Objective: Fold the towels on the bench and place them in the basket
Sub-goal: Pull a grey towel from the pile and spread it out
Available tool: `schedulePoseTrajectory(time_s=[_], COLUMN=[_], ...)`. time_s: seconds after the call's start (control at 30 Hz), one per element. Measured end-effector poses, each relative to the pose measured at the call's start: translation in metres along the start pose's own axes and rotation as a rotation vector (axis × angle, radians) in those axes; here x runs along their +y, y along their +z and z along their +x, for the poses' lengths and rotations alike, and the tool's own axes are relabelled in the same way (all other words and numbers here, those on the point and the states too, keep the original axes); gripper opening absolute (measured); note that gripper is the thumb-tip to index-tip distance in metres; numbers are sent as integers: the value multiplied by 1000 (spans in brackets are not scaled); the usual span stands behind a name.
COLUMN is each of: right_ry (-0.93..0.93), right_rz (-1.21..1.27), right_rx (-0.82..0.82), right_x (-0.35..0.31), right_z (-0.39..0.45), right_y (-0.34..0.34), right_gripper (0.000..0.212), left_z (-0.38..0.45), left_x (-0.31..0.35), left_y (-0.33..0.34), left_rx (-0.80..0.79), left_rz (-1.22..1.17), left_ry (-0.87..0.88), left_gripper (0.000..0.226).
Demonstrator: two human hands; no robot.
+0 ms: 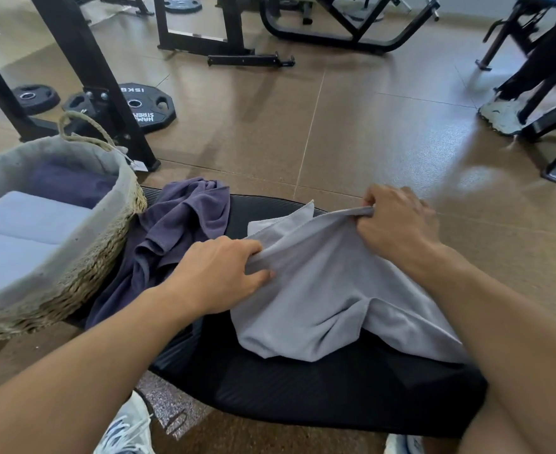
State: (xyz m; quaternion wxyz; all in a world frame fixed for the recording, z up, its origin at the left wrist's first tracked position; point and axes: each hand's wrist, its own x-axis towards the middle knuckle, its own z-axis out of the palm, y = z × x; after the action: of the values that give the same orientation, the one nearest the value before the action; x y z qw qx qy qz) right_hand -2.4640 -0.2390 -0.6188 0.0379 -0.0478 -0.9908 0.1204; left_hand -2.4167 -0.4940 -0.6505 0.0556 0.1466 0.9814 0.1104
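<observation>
Two hands pinch one pale grey towel [319, 290], soft and rumpled, on the black ribbed worktop [303, 398]: left hand [219, 273] and right hand [398, 221] each grip its upper edge. Left of the grip, a crumpled purple towel [178, 231]; beyond, a woven lined basket [106, 244], partly cut off, holding folded towels.

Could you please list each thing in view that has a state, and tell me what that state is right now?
Light grey towel: unfolded, lifted at its top edge, gripped by both hands.
Purple towel: crumpled, unfolded, lying on the bench beside the basket.
Basket: upright on the bench, holding folded towels.
Bench: partly covered by towels.
Left hand: gripping the grey towel.
Right hand: gripping the grey towel.
</observation>
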Motion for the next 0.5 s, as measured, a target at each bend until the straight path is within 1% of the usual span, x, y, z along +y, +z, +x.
schedulePoseTrajectory(time_s=[0.07, 0.1, 0.13, 0.2, 0.23, 0.27, 0.33, 0.37, 0.4, 0.5], right_ry=[-28, -49, -67, -126, -181, -235, -316, -345, -374, -437], right_rz=[13, 60, 147, 345, 375, 343, 167, 81, 28, 8], right_rx=[44, 41, 0, -164, -273, -380, -536, -567, -563, -446], right_x=[0, -1, -4, -11, -15, -19, -25, -28, -30, -33], right_z=[1, 0, -1, -9, -15, -22, -34, -39, -41, -39], right_y=[0, 1, 2, 3, 5, 8, 15, 20, 24, 29], right_gripper=[7, 4, 3, 12, 18, 30, 63, 70, 67, 28], left_z=[2, 3, 4, 4, 4, 3, 1, 0, -1, -2], left_x=[-6, -9, -12, -14, -14, -12, -7, -5, -2, -1], left_y=[1, 2, 4, 7, 8, 8, 5, 3, 2, 4], left_rx=[15, 26, 35, 56, 71, 83, 76, 63, 49, 7], left_rz=[8, -4, -22, -53, -59, -70, -128, -178, -222, -243], left_ry=[-23, -39, -56, -77, -74, -60, -13, 17, 44, 77], left_gripper=[27, 24, 21, 21, 24, 26, 24, 22, 20, 25])
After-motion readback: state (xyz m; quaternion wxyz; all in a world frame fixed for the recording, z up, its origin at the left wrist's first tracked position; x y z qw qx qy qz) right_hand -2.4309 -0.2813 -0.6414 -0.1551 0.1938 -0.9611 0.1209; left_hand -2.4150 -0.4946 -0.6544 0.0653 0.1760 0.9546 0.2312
